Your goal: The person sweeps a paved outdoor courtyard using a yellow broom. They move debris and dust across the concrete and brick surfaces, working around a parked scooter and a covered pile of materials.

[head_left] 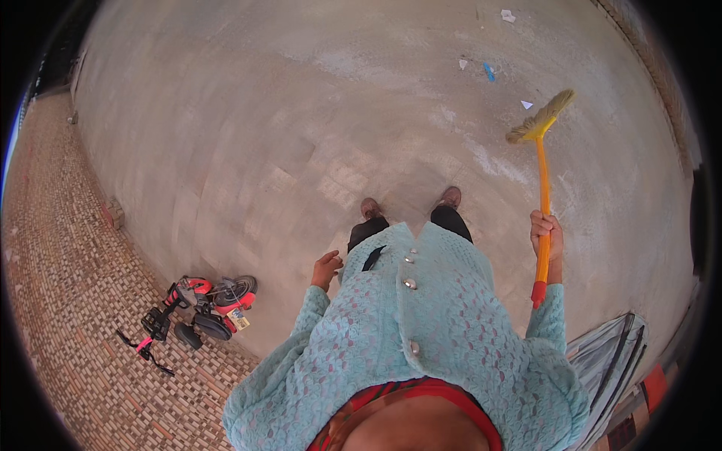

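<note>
R hand has a proper grip on the broom, fingers wrapped round the orange handle, w/ the red end cap poking out on the wearer's side of the fist. Broom points away from the wearer, so the bristles are ahead of that hand, fanned out sideways under a yellow head. Can't tell if they're touching the floor tbh.

Just past the bristles there's a white scrap, then a blue scrap a bit further from the hand & slightly left of it. Couple more pale bits out that way too.

L hand is free, fingers loosely bent, hanging next to the blue cardigan. Shoes are btwn the two hands, a bit fwd of both.

Left of the L hand & a bit back, well apart from it, is a small red/blk bike by the edge of the tiles. Behind the R hand, out past the elbow, there's a grey sheet w/ dark stripes.
</note>
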